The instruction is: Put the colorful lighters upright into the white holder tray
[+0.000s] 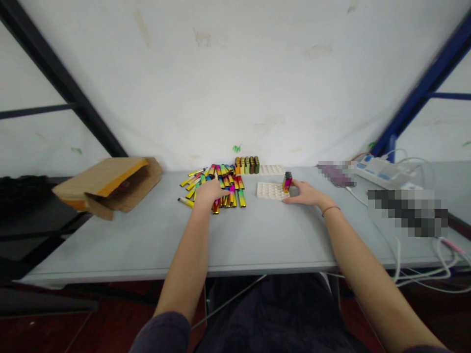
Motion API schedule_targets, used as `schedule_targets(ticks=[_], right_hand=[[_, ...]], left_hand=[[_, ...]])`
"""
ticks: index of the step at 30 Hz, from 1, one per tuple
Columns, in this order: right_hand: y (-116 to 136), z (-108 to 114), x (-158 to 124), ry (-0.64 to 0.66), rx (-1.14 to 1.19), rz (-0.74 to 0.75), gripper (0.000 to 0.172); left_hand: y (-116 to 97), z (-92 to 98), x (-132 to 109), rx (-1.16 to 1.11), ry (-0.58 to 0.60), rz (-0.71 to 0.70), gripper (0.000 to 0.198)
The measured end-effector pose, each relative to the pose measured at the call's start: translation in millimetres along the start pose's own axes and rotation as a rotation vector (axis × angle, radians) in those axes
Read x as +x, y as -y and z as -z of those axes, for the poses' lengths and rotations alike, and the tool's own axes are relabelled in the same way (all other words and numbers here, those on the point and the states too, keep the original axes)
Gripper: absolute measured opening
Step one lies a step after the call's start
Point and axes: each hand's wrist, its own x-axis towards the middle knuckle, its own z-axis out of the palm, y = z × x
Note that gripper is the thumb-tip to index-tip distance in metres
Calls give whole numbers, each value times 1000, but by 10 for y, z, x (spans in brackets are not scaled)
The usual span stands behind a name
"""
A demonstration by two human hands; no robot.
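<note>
in the head view i am seeing a grey table [253, 240], its back edge running along a white wall. my left hand [210, 191] is reaching over the pile of lighters [222, 170], which is lying left of the middle, between the back edge and the table's centre. the fingers are dipping in among the shiny bodies, and i cannot tell whether they are closing on one.

my right hand [303, 192] is lying at the right end of the near tray [270, 191], right of the pile. its thumb is sitting by the tray's front right corner and its fingers are sitting apart from it, farther back; i cannot tell whether they are clamping the tray. one upright lighter [287, 183] is standing at that right end, just beside the fingers.

nearer the back edge, a block of upright lighters [247, 165] is standing at the left end of the far tray [274, 169]. a brown paper bag [105, 184] is lying open toward the left edge, while a white power strip [380, 171] is lying toward the back right corner.
</note>
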Motion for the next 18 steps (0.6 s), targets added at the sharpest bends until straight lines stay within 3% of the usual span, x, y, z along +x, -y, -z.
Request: schedule_targets(ticks=[7, 14, 18], right_hand=[[-47, 31, 5, 31, 242, 76, 79], [-78, 37, 16, 56, 259, 67, 77], [-100, 21, 34, 71, 242, 75, 78]], left_hand=[[-97, 46, -91, 5, 61, -15, 25], [-130, 92, -112, -27, -69, -45, 27], [-133, 81, -106, -29, -26, -33, 29]])
